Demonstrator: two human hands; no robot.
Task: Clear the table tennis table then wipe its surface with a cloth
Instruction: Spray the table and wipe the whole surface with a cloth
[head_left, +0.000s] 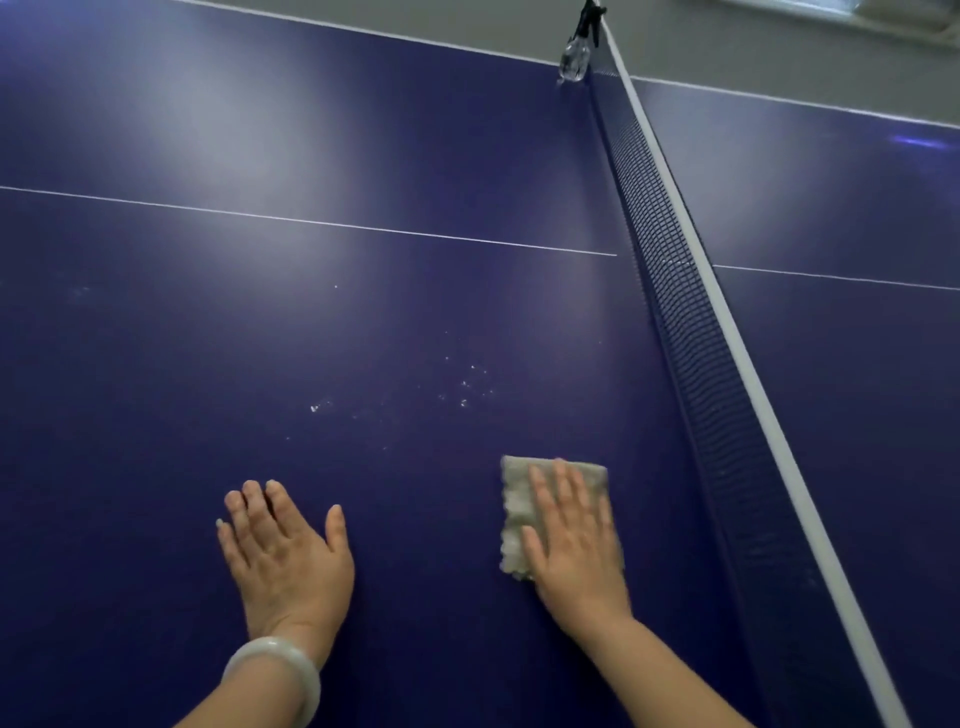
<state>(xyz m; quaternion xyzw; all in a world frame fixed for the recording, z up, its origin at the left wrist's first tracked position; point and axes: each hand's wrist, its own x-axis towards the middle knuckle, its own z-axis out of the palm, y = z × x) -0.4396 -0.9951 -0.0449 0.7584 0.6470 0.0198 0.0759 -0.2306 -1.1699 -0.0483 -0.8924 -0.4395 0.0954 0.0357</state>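
Wiping now: right hand flat, fingers straight, pressing the folded grey cloth on the dark blue bench; left hand flat, empty. White specks ahead of the fingers likely come next.

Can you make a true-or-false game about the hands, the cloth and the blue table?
1. The right hand presses flat on the cloth. True.
2. The left hand holds a paddle. False: it rests flat on the bare table and holds nothing.
3. The cloth lies on the far side of the net. False: it lies on the near side, beside the net.
4. White specks dot the table beyond the cloth. True.
5. A bangle sits on the right wrist. False: it is on the left wrist.
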